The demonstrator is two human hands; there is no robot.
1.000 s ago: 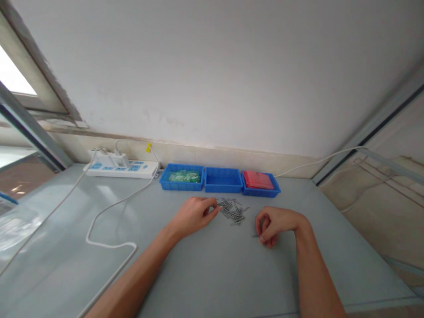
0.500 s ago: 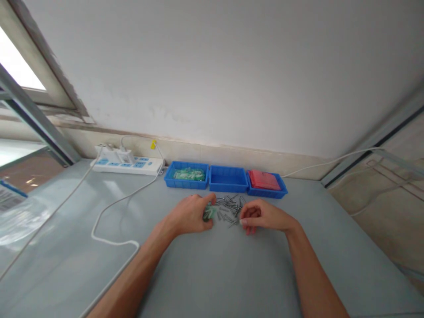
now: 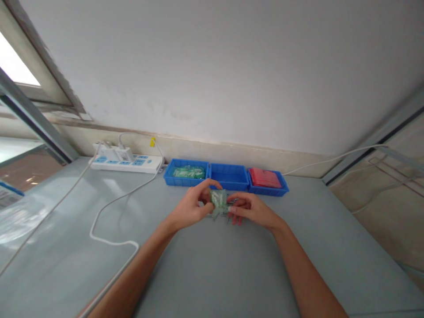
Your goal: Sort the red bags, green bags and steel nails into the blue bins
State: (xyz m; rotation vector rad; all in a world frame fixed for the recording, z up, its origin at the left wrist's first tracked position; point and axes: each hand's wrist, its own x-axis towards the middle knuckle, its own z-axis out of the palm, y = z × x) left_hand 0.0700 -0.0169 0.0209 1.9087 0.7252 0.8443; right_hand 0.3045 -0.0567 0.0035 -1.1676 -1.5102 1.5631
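Note:
In my left hand is a small clear green-tinted plastic bag with pale pieces inside, gripped at its left side between thumb and fingers. My right hand is closed, with thumb and fingertips at the bag's right edge. Whether they pinch the bag or a small piece is too small to tell. Thin grey metal pieces, like screws or nails, show behind and under the bag, largely hidden by it and by both hands.
Along the wall stand three blue trays: the left tray with green bags, the middle tray with nothing visible inside, the right tray with red bags. A power strip and white cable lie left.
The left hand has brought the green bag right and up, over the metal pieces. My right hand has moved left to the bag's edge.

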